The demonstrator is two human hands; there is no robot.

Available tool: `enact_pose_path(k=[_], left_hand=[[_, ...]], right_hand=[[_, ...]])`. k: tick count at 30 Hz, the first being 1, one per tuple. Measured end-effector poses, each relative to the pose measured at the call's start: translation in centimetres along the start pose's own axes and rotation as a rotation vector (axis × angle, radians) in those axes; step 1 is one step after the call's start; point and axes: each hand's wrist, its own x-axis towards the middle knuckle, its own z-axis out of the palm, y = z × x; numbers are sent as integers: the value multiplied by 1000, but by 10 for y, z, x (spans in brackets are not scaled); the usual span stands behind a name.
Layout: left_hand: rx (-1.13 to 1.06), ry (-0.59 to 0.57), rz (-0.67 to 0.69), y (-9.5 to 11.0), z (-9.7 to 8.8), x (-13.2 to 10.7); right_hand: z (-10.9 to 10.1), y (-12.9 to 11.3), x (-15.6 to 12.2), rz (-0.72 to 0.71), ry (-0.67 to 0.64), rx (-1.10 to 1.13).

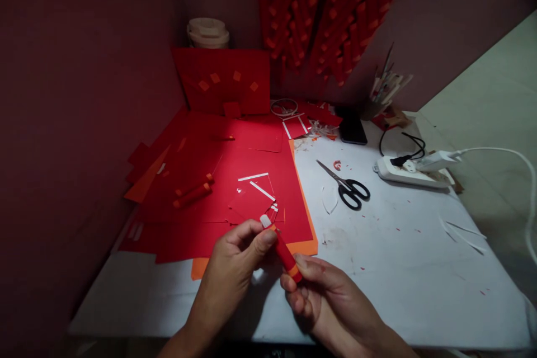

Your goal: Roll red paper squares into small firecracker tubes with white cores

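Note:
A small red paper tube (pixel 285 251) with orange bands near its ends is held at a slant above the front of the table. My left hand (pixel 239 257) is closed on its upper end, thumb and fingers pinching it. A whitish piece (pixel 265 221) sticks out at that end; I cannot make out what it is. My right hand (pixel 323 288) grips the lower end between thumb and fingers. Beyond my hands, red paper pieces with white strips (pixel 262 190) lie on large red sheets (pixel 159 240). Two similar red tubes (pixel 193 194) rest to the left.
Black-handled scissors (pixel 350 190) lie on the white tabletop (pixel 377 268). A power strip (pixel 411 172) with cords, a phone (pixel 353 130) and a cup of brushes or pens (pixel 381 95) stand right. A red card (pixel 226 78) leans at the back before a lidded cup (pixel 208 32).

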Motion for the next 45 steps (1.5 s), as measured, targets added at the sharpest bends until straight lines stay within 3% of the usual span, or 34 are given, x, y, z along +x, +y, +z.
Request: enact_pose_path(k=[3, 7, 10, 14, 17, 23, 29, 41, 45], left_hand=[[-23, 1, 12, 1, 1, -1], [-153, -40, -19, -1, 3, -4], [-271, -4, -17, -4, 6, -7], [-349, -48, -28, -8, 10, -10], [-343, -57, -26, -12, 10, -10], [-356, -45, -44, -18, 11, -10], [-258, 36, -26, -16, 12, -11], [-305, 48, -18, -19, 14, -10], [-317, 3, 31, -17, 12, -12]], right_hand=[[-1, 0, 0, -19, -8, -12], [-4, 1, -3, -171, -24, -204], [-6, 5, -6, -376, 72, -500], [-10, 13, -7, -741, 244, -838], [-14, 16, -4, -961, 212, -991], [-23, 12, 0, -1202, 162, -1278], [-22, 9, -1, -1252, 124, -1399], [-19, 9, 3, -1084, 122, -1271], [-21, 8, -1, -1164, 106, -1256]])
